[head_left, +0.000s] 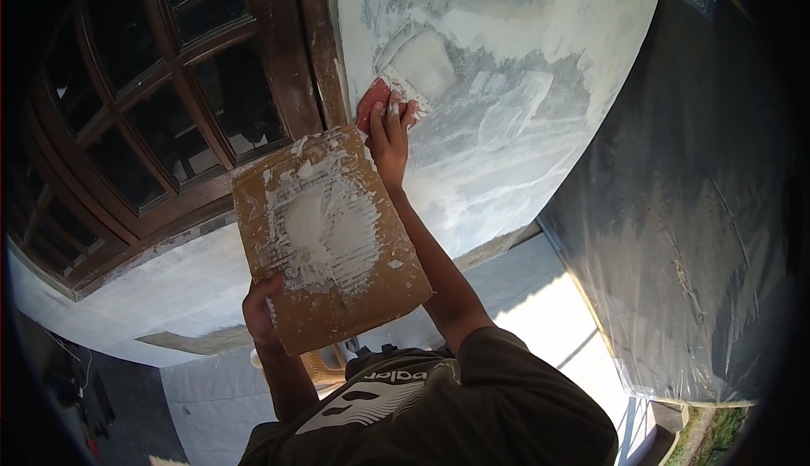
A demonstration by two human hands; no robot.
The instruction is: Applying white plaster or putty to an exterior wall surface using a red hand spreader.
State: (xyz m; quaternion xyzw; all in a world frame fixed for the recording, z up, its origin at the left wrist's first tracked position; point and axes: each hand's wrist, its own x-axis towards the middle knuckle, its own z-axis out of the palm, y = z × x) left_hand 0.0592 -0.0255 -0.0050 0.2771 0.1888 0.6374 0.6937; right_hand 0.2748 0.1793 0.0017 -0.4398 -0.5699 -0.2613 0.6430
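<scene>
My left hand (261, 307) grips the lower left edge of a brown cardboard sheet (371, 301), its thumb on the upper face. White putty (329, 226) lies smeared over the middle of that sheet, thickest at the centre. Up at the wall, my right hand (389, 150) presses a flat red spreader (372, 102) against the surface, fingers stretched over it. White putty coats the spreader's right side. Around it, the grey wall (515, 158) carries uneven white patches and streaks, with a fresh smooth patch just above the spreader.
A brown wooden window frame (278, 53) with dark panes stands left of the worked wall, close to the spreader. Dark plastic sheeting (675, 221) hangs on the right. Below the cardboard, a yellow plastic crate-like thing (325, 367) is partly hidden. Pale covering (211, 403) lies on the floor.
</scene>
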